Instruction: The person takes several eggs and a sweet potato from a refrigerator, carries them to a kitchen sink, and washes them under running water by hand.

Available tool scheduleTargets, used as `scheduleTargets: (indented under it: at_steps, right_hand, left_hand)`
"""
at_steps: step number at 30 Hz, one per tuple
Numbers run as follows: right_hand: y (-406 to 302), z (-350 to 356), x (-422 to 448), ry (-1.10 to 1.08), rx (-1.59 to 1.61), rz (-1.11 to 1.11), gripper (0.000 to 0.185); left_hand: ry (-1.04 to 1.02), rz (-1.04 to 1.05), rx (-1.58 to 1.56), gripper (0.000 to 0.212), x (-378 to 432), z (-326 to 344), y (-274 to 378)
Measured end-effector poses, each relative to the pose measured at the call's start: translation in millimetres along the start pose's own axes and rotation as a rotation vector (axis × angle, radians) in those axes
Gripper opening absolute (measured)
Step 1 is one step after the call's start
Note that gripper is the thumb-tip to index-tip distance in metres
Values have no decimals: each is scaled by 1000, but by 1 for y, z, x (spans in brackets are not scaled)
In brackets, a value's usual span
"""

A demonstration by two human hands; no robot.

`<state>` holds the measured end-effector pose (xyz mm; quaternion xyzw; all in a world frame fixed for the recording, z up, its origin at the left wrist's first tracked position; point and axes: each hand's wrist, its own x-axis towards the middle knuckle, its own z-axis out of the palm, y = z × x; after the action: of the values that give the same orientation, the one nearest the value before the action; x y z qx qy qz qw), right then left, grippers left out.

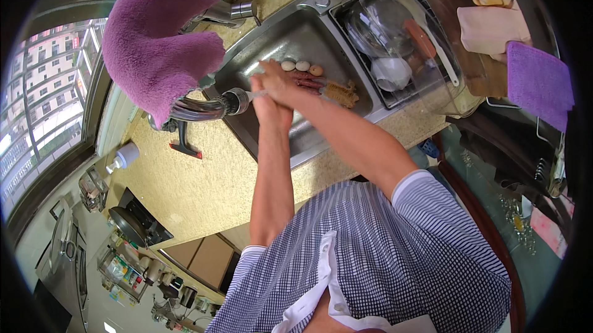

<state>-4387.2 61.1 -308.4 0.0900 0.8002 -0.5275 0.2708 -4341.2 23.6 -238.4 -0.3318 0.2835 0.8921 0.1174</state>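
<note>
My left hand (267, 109) and my right hand (282, 85) are pressed together over the stainless steel sink basin (303, 22). The right crosses over the left and hides part of its fingers; I see no object between them. Water runs onto them from the curved chrome faucet (204, 108) on the left. Beyond my right hand, two white eggs (295, 65) and a brown egg (316, 70) lie in a row in the basin. Several reddish elongated food pieces (308, 82) sit beside them. Closer to me is a tan, rough-textured item (341, 94), its kind unclear.
A purple towel (157, 50) drapes over the faucet. A black squeegee (185, 143) and a pump bottle (124, 157) stand on the yellowish counter (194, 189). Right of the basin, a dish rack (356, 45) holds bowls under a transparent cover. Further right hangs a purple cloth (539, 85).
</note>
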Motion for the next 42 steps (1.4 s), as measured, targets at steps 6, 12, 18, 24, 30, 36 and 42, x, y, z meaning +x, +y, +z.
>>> scheduleTargets:
  at_steps: [6,12,18,24,30,36,42]
  right_hand:
    - [-17,-37,-15,-120,115,130,65]
    - [31,16,-11,191,56,-95,74]
    - [5,-15,-11,137,39,92,55]
    - [15,-15,-30,98,-425,-410,20]
    - [15,-23,-51,221,58,-460,17]
    - [20,-39,-64,171,969,-102,25]
    - [-3,-42,-72,137,761,-67,50]
  left_hand:
    - [-138,68,76,58,2,-11,-12]
    - [2,-40,70,65,10,1,-7]
    - [68,65,274,48,-20,-4,-19]
    - [311,68,536,42,2,0,2]
    - [125,-144,292,37,47,-36,10]
    - [205,-240,159,32,79,-20,-1]
    - [41,-10,258,36,101,-40,-17]
